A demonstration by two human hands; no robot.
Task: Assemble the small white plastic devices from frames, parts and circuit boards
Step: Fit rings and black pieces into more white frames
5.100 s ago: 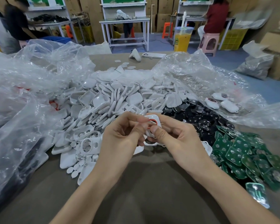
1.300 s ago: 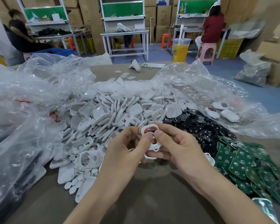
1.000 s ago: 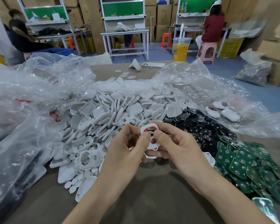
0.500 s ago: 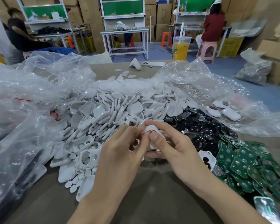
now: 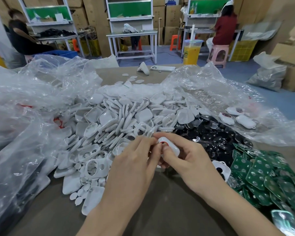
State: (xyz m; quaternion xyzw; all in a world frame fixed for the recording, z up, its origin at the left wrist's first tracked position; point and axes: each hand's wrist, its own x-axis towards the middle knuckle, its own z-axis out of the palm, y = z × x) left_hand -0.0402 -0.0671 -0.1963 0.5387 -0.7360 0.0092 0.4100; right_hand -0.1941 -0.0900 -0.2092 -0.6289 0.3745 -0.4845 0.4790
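Two hands meet low over the desk [image 5: 160, 210], close to the person. The left hand [image 5: 134, 160] pinches the near end of the small white device [image 5: 170, 147] with its fingertips. The right hand [image 5: 189, 159] curls its fingers and thumb round the device's body. The device sits in the air just above the desk, at the front edge of the white parts pile [image 5: 119, 120], with red showing at its top end.

Change: about a second ago an open frame with holes faced up. Now a smooth white shell faces up, turned in the grip. Looks like the shell halves are closing, so this unit is probably near done.

A spare frame [image 5: 221, 169] lies just beside the right wrist. Green circuit boards [image 5: 266, 172] lie to the right, with black parts [image 5: 216, 137] beyond them. Farther right, finished devices [image 5: 235, 116] rest on the plastic sheet. A phone [image 5: 162, 68] and a drink cup [image 5: 192, 51] sit at the far edge.
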